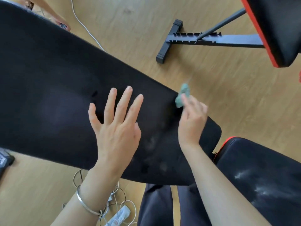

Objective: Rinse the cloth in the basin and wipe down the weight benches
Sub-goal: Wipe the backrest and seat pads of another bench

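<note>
A long black padded backrest (53, 88) of a weight bench slants across the view from upper left to lower right. My left hand (117, 126) lies flat on it with fingers spread. My right hand (191, 121) holds a small bunched teal cloth (183, 95) against the pad's far edge; the hand is blurred. The bench's black seat pad (260, 173) with red trim sits at lower right and carries whitish smears. Faint dull patches show on the backrest below my hands.
A second bench stands at upper right, its red-edged pad (276, 30) above a black floor frame (169, 44). White cables and a power strip (118, 216) lie on the wooden floor below. Another person's limb (53, 15) shows at upper left. My dark trousers (156, 207) are below.
</note>
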